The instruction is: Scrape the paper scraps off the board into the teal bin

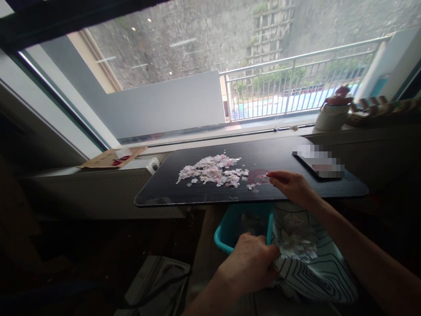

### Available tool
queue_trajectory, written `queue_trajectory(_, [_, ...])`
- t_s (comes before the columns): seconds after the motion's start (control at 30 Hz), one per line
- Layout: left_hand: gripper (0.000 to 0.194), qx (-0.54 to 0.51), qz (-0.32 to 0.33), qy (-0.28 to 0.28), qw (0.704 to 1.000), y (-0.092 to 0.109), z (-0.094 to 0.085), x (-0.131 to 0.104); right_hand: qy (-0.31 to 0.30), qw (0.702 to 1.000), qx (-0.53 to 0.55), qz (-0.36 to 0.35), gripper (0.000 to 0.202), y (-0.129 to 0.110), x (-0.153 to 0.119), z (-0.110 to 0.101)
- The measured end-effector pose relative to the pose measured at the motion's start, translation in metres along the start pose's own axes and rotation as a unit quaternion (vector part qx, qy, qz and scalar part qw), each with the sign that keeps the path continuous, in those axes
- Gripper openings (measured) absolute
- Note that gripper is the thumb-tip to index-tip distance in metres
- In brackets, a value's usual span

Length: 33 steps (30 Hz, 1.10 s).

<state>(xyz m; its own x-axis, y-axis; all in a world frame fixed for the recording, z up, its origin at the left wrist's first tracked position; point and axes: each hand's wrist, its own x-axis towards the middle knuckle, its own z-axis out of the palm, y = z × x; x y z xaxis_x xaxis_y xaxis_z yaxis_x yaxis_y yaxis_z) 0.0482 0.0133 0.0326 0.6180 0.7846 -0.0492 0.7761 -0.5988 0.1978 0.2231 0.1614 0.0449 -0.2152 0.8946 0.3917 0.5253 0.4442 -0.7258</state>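
Note:
On the dark tabletop (269, 153) lies a loose heap of small torn paper scraps (212, 169), white and pinkish. My right hand (291, 186) is over the tabletop to the right of the heap, thumb and finger pinched on a tiny pale paper scrap. A red printed mark (258, 175) shows beside its fingertips. Below the table edge, my left hand (248, 261) is closed on the edge of a pale cloth (315, 276) with black line patterns. More paper scraps (297, 235) lie on this cloth. A teal bin (222, 239) stands just beyond my left hand, with dark contents I cannot make out.
A phone-like slab (319, 164), partly blurred, lies at the table's right. On the sill are a white bottle (333, 114) and a brown paper sheet (98, 158) with red-handled scissors (120, 160). A radiator (144, 164) stands left of the table, below the window.

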Motion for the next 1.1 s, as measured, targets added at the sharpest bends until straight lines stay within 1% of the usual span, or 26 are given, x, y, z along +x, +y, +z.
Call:
queue_trajectory(0.1, [0.015,0.003,0.001,0.000,1.000,-0.001,0.000,-0.001,-0.006,1.000,-0.021,0.009,0.028,0.000,0.000,0.002])
queue_trajectory(0.2, [0.014,0.005,0.002,0.004,1.000,-0.001,0.000,-0.001,0.005,0.999,-0.042,0.026,0.027,-0.001,-0.001,-0.004])
queue_trajectory(0.3, [0.014,0.005,0.003,0.005,1.000,-0.001,0.000,0.000,0.009,0.999,-0.025,0.031,0.027,-0.004,-0.003,-0.007])
queue_trajectory(0.37, [0.014,0.007,0.004,0.002,1.000,0.000,0.000,0.000,0.003,1.000,0.004,0.023,0.028,-0.007,-0.003,-0.004])
queue_trajectory(0.5, [0.016,0.008,0.003,-0.015,1.000,0.001,-0.005,0.000,-0.021,0.999,0.043,-0.007,0.028,-0.015,0.003,0.011])
queue_trajectory(0.67, [0.018,-0.001,-0.003,-0.039,0.999,0.004,-0.010,0.000,-0.069,0.995,0.023,-0.065,0.025,-0.030,0.017,0.037])
queue_trajectory(0.77, [0.018,-0.015,-0.003,-0.034,0.999,0.004,-0.009,-0.001,-0.073,0.994,0.011,-0.084,0.024,-0.035,0.024,0.049])
queue_trajectory(0.83, [0.017,-0.021,-0.003,-0.027,0.999,0.003,-0.007,-0.001,-0.077,0.994,0.003,-0.082,0.024,-0.035,0.025,0.051])
queue_trajectory(0.9, [0.017,-0.023,-0.002,-0.023,0.999,0.002,-0.006,-0.001,-0.091,0.993,0.003,-0.071,0.025,-0.033,0.024,0.048])
queue_trajectory(0.97, [0.017,-0.020,-0.001,-0.022,1.000,0.001,-0.006,-0.001,-0.102,0.993,0.006,-0.060,0.025,-0.031,0.020,0.040])
queue_trajectory(1.1, [0.016,-0.008,-0.004,-0.024,1.000,0.002,-0.007,-0.001,-0.107,0.993,-0.015,-0.039,0.026,-0.021,0.007,0.013])
